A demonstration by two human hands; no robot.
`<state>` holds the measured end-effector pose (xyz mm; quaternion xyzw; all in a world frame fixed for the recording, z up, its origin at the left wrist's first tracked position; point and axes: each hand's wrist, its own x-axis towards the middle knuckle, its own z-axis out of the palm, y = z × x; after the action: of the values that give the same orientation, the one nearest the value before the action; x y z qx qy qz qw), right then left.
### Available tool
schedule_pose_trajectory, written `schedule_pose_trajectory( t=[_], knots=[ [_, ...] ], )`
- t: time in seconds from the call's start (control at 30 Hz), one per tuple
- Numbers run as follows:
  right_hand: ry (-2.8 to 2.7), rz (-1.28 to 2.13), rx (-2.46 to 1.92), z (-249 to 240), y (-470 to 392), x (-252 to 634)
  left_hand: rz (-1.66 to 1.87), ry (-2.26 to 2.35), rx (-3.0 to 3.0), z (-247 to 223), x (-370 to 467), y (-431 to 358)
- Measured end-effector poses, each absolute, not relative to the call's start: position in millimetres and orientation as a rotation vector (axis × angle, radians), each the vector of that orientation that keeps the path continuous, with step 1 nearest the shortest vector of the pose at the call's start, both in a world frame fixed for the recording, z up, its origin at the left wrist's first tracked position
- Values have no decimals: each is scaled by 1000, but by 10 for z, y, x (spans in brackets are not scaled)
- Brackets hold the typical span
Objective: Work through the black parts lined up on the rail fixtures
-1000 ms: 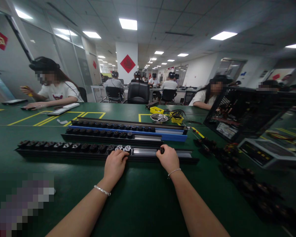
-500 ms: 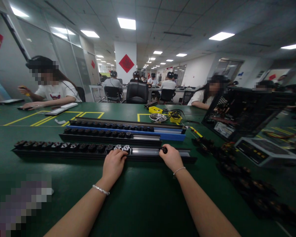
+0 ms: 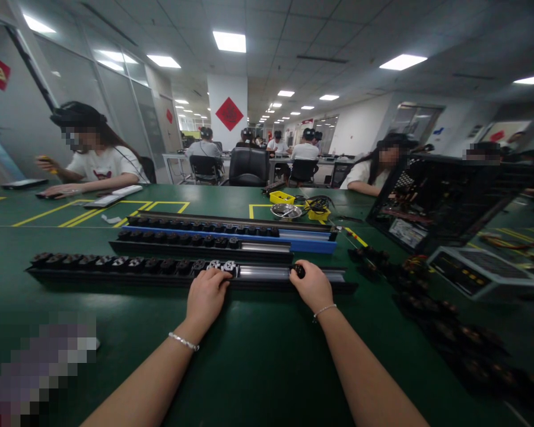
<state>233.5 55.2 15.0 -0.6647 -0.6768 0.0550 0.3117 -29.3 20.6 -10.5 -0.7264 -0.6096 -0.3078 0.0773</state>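
Observation:
A long black rail [image 3: 115,275] lies crosswise before me, its left part filled with a row of black and white socket modules. My left hand [image 3: 206,299] is closed on the rail's front edge, fingertips against the last white socket modules [image 3: 229,267]. To the right of these shows a bare silvery channel [image 3: 263,272]. My right hand [image 3: 313,286] pinches a small round black socket module [image 3: 298,271] over that channel; whether it touches the rail I cannot tell.
Behind lie a shorter black rail [image 3: 160,247] and a blue one [image 3: 307,245], both with modules. Loose black modules [image 3: 427,308] spread at right, near a power supply [image 3: 485,276] and an open computer case [image 3: 409,201]. A metal bowl [image 3: 286,212] and yellow bins [image 3: 282,197] stand farther back; people sit around.
Both hands keep the same hold and place on the rail. The whole view has shifted very slightly; the right hand's module looks a little more turned toward me.

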Motion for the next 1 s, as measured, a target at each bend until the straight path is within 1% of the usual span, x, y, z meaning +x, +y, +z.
schedule_pose_trajectory(
  t=[0.4,1.0],
  knots=[
    [-1749,-126,-1688,-13,565,2425,-919,-1817,-2174,-89,-281,203],
    [-1687,-215,-1725,-36,576,2557,-915,-1841,-2184,-93,-286,211]
  ],
)
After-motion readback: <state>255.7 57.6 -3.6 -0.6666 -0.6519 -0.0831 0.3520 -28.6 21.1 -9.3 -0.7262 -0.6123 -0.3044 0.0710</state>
